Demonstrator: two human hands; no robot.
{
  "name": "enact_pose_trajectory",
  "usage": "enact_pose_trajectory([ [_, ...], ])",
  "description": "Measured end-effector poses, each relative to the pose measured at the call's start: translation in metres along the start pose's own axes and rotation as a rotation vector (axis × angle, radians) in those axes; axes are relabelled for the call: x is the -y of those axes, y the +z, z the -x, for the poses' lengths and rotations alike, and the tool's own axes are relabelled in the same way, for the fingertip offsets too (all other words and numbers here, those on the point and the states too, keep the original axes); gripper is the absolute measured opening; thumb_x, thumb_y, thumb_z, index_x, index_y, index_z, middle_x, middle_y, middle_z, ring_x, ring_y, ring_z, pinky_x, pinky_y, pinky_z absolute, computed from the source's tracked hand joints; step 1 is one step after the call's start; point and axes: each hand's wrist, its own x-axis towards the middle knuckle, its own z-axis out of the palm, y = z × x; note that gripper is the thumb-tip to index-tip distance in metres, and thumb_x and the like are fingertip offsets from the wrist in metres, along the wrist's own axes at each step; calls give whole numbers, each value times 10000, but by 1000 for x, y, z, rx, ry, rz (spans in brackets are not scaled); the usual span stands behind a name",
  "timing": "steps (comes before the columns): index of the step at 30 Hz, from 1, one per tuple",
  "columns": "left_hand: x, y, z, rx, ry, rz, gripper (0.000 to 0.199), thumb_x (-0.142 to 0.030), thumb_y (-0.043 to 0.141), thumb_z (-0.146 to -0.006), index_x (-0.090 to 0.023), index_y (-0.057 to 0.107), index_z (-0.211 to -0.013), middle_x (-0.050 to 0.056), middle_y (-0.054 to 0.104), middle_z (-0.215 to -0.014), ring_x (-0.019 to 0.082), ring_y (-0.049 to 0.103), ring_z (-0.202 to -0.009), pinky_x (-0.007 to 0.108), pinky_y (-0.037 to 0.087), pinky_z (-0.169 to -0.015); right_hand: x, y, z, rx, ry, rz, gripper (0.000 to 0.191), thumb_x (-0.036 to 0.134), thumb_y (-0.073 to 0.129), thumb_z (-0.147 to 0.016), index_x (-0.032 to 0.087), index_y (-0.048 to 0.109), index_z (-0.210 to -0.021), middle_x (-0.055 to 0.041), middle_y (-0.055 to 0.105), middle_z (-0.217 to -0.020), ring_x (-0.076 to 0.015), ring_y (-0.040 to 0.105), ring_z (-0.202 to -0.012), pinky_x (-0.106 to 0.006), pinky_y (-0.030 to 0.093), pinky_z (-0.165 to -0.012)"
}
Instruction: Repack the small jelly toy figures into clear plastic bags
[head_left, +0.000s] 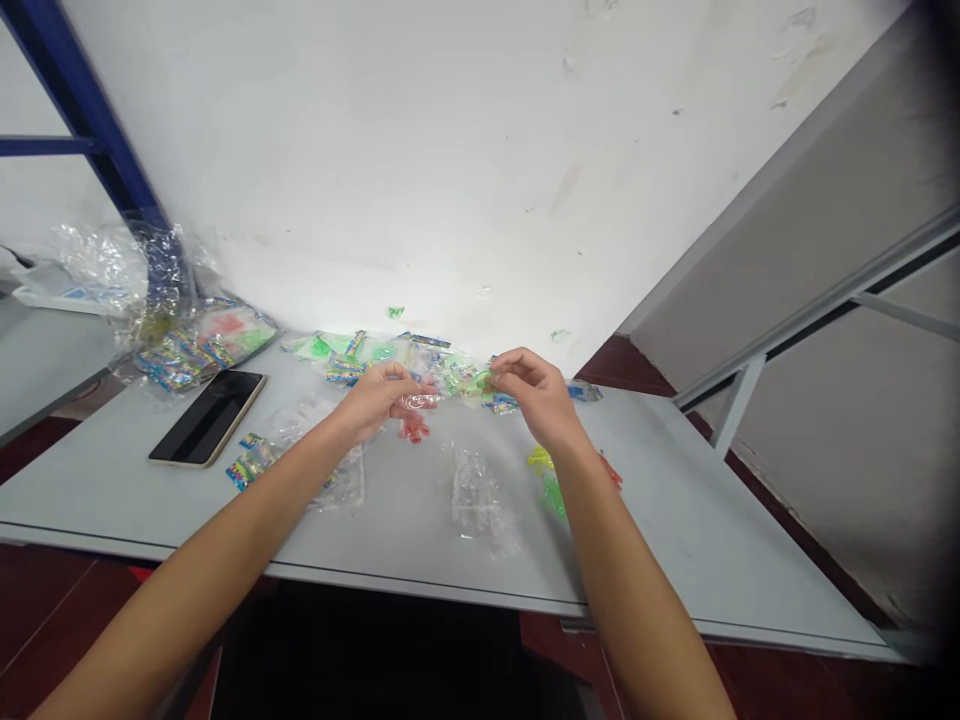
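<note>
A clear plastic bag (480, 500) and yellow-green toys (547, 478) are lying on a grey table (405, 560). A small clear bag (418, 401) is pinched by the left hand (379, 400), and a green packet (476, 382) is held in a narrow pinch by the right hand (536, 395). A red toy (414, 430) is lying just below. A phone (208, 418) is seen to the left, and printed packets (375, 360) are heaped beyond, near a white wall (420, 150).

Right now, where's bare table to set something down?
Bare grey tabletop lies right of the yellow-green toys and left of the phone. Crowded along the wall: printed packets under the left hand and right hand.
</note>
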Motion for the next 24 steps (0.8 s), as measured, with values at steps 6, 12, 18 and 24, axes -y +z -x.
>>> enact_pose_trajectory([
  [6, 2, 5, -1, -46, -6, 72, 208, -134, 719, -736, -111, 658, -934, 153, 731, -1009, 227, 716, -913, 357, 578, -835, -12, 16, 9, 73, 14, -77, 207, 310, 728, -716, 201, 632, -863, 8, 598, -773, -135, 582, -724, -303, 486, -722],
  [12, 6, 8, 0, -67, -30, 2, 209, -197, 694, -780, -125, 712, -975, 125, 731, -966, 200, 703, -873, 339, 565, -825, -4, 32, 12, 225, 109, -63, 300, 357, 755, -703, 221, 667, -956, -20, 694, -831, -161, 643, -761, -324, 509, -731],
  [18, 2, 14, 8, 18, -99, -69, 209, -232, 675, -814, -126, 693, -993, 120, 728, -944, 217, 720, -787, 341, 573, -748, -15, 40, 7, 154, 140, 13, 283, 348, 734, -706, 200, 688, -942, -26, 709, -777, -166, 639, -729, -297, 483, -669],
  [24, 1, 16, 10, 29, -112, -101, 284, -303, 726, -786, -129, 685, -1007, 99, 710, -820, 236, 724, -733, 318, 559, -635, -25, 36, 5, 69, 149, 72, 264, 349, 728, -673, 179, 672, -867, -22, 680, -764, -153, 612, -690, -285, 455, -643],
])
